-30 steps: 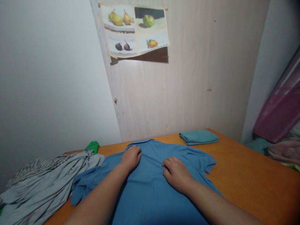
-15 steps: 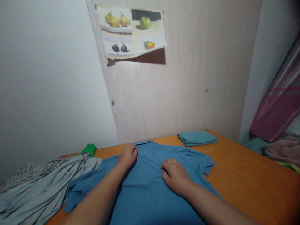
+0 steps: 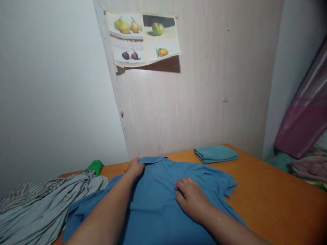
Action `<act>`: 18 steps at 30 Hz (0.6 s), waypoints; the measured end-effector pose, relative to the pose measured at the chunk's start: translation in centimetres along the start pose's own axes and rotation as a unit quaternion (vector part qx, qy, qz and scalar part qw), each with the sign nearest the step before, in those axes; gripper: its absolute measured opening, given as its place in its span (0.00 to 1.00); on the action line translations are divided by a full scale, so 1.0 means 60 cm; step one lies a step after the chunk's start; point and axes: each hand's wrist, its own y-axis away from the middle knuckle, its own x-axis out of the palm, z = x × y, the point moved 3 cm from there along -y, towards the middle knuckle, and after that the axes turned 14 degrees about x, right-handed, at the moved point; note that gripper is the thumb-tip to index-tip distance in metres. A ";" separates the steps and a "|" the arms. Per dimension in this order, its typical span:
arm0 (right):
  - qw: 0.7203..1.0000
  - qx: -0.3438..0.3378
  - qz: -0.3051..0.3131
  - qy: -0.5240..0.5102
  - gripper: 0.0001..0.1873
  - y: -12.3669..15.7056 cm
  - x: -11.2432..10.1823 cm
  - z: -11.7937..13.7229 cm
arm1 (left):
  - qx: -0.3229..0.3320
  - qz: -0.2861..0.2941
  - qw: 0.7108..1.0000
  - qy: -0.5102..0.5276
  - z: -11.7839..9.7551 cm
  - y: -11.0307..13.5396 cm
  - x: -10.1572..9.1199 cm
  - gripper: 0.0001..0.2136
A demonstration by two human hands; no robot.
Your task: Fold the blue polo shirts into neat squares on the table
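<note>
We record a blue shirt (image 3: 155, 200) spread on an orange table (image 3: 276, 195), its collar (image 3: 152, 159) at the far end. The left hand (image 3: 135, 168) is at the collar's left end; its grip we cannot make out. The right hand (image 3: 192, 198) lies on the shirt, loosely curled. Far right we note a folded teal cloth (image 3: 216, 154); left, heaped grey clothes (image 3: 43, 209) near a green item (image 3: 95, 166).

Left fingers (image 3: 138, 161) shifted outward, collar (image 3: 152, 159) more visible
</note>
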 end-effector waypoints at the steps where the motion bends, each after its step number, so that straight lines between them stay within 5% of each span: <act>1: 1.000 -0.001 0.000 0.000 0.11 0.000 0.000 0.000 | -0.005 -0.012 1.000 -0.007 0.000 0.001 -0.003 0.13; 8: 1.000 0.000 0.005 -0.001 0.11 0.001 -0.002 0.002 | -0.004 -0.051 0.997 -0.052 -0.013 0.027 -0.013 0.19; 12: 1.000 0.001 0.007 0.001 0.11 0.000 -0.003 0.003 | 0.154 -0.072 0.983 -0.066 -0.064 0.061 0.005 0.20; 15: 1.000 0.001 0.003 0.002 0.11 -0.001 -0.002 0.002 | 0.286 0.018 0.956 -0.055 -0.098 0.088 0.040 0.25; 18: 1.000 -0.001 0.002 -0.004 0.10 0.000 0.000 0.001 | 0.295 0.159 0.941 -0.045 -0.106 0.103 0.069 0.37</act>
